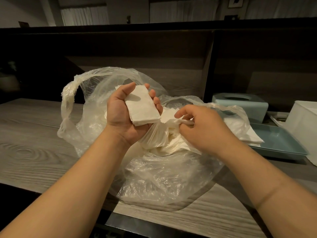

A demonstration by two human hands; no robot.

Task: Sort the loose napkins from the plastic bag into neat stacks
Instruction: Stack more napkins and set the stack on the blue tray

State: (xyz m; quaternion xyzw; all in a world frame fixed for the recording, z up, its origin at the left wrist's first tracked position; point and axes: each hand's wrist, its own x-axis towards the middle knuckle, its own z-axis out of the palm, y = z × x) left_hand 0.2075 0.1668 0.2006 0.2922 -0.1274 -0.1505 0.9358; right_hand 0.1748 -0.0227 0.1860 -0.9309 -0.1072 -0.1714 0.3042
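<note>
left hand (127, 115) holds napkin stack (142, 105) | right hand (204, 127) pinches loose napkin (178, 121)

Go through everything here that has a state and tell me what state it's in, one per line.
Plastic bag: open, on the counter, loose napkins inside.
Napkin stack: neat, held in the left hand.
Right hand: pinching loose napkins in the bag.
Blue tray: holds flat napkins.
Tissue box: slot looks empty.

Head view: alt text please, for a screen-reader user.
The left hand holds a neat stack of napkins while the right hand pinches a loose napkin from an open plastic bag on a wooden counter.
</note>
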